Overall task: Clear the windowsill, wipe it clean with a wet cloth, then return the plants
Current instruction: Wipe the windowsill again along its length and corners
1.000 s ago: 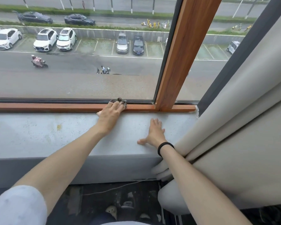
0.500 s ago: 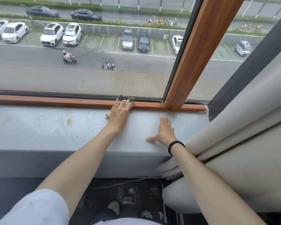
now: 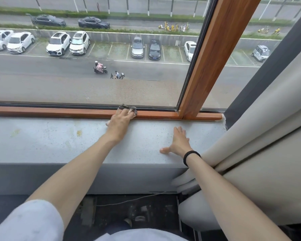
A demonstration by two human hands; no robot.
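The grey speckled windowsill (image 3: pixel 47 141) runs across the view below the window. My left hand (image 3: pixel 119 122) presses a dark grey cloth (image 3: pixel 128 108) against the wooden bottom rail of the window frame (image 3: pixel 59 113); only the cloth's far edge shows past my fingertips. My right hand (image 3: pixel 178 142) lies flat on the sill to the right, fingers spread, holding nothing, with a black band on its wrist. No plants are in view.
A wooden upright of the window frame (image 3: pixel 215 56) rises right of the cloth. Beige curtains (image 3: pixel 268 145) hang at the right, touching the sill's end. Yellowish stains (image 3: pixel 79 133) mark the sill left of my left hand. Below the sill is dark floor with a thin cable (image 3: pixel 129 200).
The view has shifted slightly, so both hands sit a little further right in frame. My left hand stays on the cloth at the rail; my right hand has not moved on the sill.
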